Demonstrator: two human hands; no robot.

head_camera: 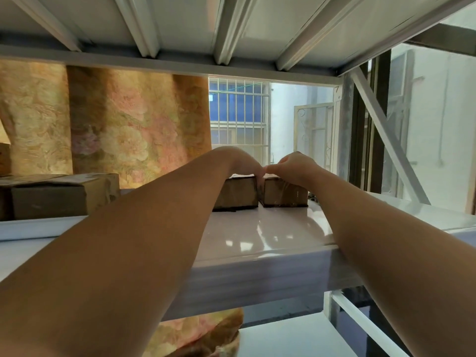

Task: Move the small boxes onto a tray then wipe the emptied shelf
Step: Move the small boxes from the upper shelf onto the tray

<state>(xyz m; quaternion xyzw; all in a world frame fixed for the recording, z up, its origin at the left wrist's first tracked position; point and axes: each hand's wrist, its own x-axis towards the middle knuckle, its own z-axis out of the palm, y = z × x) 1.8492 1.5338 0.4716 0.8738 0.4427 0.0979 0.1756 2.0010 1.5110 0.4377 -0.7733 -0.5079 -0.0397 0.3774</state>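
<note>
Two small brown cardboard boxes stand side by side, almost touching, on the glossy white shelf [257, 235]. My left hand [242, 163] reaches over the top of the left box [237, 194], its fingers curled down behind it. My right hand [296, 166] lies over the right box [283, 195] the same way, fingers bent over its far edge. Both hands meet above the gap between the boxes. Both boxes rest on the shelf. No tray or cloth is in view.
A larger cardboard box [59, 197] sits on the shelf at the left. A floral curtain [116, 124] hangs behind it. The upper shelf's ribbed underside [231, 29] is close overhead, and a diagonal brace [386, 135] crosses at the right. A lower white shelf [296, 336] shows below.
</note>
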